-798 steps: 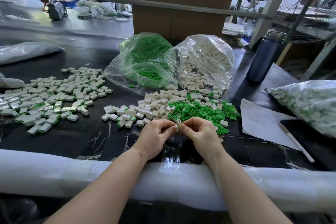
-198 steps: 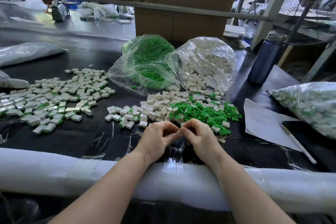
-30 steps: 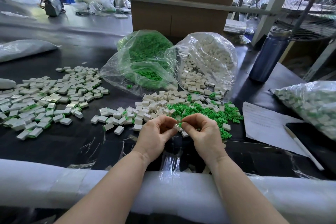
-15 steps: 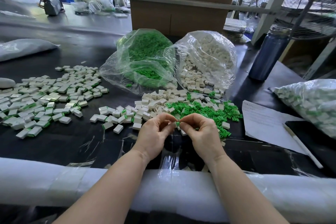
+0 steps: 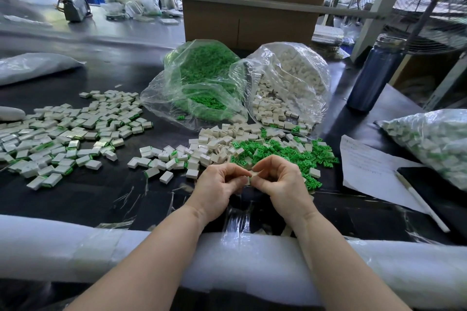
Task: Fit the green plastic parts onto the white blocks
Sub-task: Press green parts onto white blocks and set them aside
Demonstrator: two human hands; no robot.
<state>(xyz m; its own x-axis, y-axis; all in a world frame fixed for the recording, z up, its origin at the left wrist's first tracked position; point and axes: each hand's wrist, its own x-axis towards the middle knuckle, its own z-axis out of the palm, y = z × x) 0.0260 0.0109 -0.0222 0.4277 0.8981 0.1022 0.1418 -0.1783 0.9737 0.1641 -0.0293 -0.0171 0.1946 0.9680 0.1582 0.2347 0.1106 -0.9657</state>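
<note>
black worktable (image 5: 106, 192) | cardboard boxes (image 5: 249, 21) behind | fan (image 5: 434, 7) right | daylight from right

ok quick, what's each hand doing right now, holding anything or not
Left hand: fingers curled, pinching a small white block at the fingertips.
Right hand: fingers curled, pinching the same block from the other side.

Both hands meet near the padded edge, left hand (image 5: 219, 188) and right hand (image 5: 280, 182) pinching one small white plastic block (image 5: 249, 179) together. Loose green plastic clips (image 5: 278, 153) are piled just beyond.
</note>
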